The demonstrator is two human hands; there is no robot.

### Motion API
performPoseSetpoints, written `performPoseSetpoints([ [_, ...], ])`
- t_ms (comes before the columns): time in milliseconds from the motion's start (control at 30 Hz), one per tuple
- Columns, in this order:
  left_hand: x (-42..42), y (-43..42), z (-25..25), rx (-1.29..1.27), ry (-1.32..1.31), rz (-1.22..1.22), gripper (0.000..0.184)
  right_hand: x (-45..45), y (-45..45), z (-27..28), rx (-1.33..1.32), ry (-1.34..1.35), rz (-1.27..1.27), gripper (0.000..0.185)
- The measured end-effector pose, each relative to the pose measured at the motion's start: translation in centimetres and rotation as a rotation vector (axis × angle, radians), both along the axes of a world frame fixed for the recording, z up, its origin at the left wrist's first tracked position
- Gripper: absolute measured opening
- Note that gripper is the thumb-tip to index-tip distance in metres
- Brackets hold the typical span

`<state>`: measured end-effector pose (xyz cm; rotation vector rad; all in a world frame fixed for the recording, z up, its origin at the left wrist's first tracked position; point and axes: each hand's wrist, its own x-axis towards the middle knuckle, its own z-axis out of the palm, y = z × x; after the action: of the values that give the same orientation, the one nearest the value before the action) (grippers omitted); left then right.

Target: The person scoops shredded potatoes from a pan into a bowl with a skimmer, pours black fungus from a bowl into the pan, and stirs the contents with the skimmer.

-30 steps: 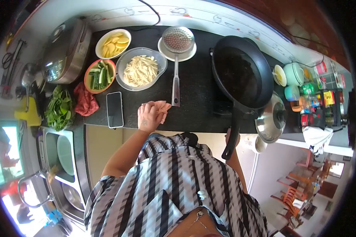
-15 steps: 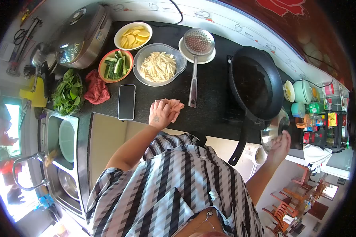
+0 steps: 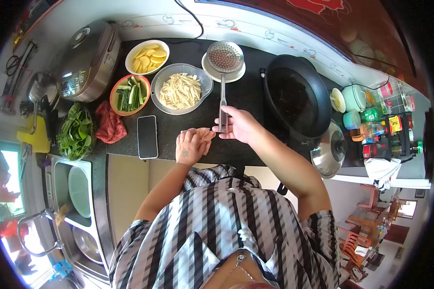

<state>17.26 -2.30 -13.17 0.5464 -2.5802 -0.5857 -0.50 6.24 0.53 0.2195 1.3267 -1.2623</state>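
My left hand presses on a pink cloth near the counter's front edge. My right hand has its fingers around the handle of a perforated ladle, whose bowl rests over a white plate. Left of the ladle stands a clear bowl of pale shredded strips. Further left are cucumber pieces in an orange-rimmed bowl and yellow slices in a white bowl. A phone lies left of the cloth.
A black wok sits on the right, with a metal lid beside it. Jars and a spice rack stand at far right. At left are a rice cooker, leafy greens, a red cloth and a sink.
My right hand has moved left from beside the lid, across the front of the wok, and taken hold of the ladle's handle. My left hand stays on the cloth. The camera view has shifted.
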Motion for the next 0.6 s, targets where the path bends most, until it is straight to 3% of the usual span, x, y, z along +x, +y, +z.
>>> performPoseSetpoints([
  [100, 0.0, 0.0, -0.1, 0.018, -0.015, 0.004, 0.037, 0.3, -0.9, -1.4, 0.043, 0.04, -0.055, 0.022],
  [267, 0.2, -0.2, 0.1, 0.046, -0.018, -0.01, 0.034, -0.9, -0.2, -2.0, -0.139, -0.134, -0.182, 0.009],
  [333, 0.8, -0.6, 0.1, 0.025, -0.01, 0.011, 0.033, -0.6, 0.3, 1.1, -0.139, -0.095, -0.231, 0.006],
  [433, -0.2, -0.3, -0.2, 0.012, 0.077, -0.038, 0.031, -1.1, 2.8, 4.1, -0.358, -0.258, -0.173, 0.006],
  [600, -0.1, 0.0, 0.3, 0.025, -0.062, -0.04, 0.038, -0.6, 9.8, 9.9, -0.441, -0.172, -0.205, 0.027],
])
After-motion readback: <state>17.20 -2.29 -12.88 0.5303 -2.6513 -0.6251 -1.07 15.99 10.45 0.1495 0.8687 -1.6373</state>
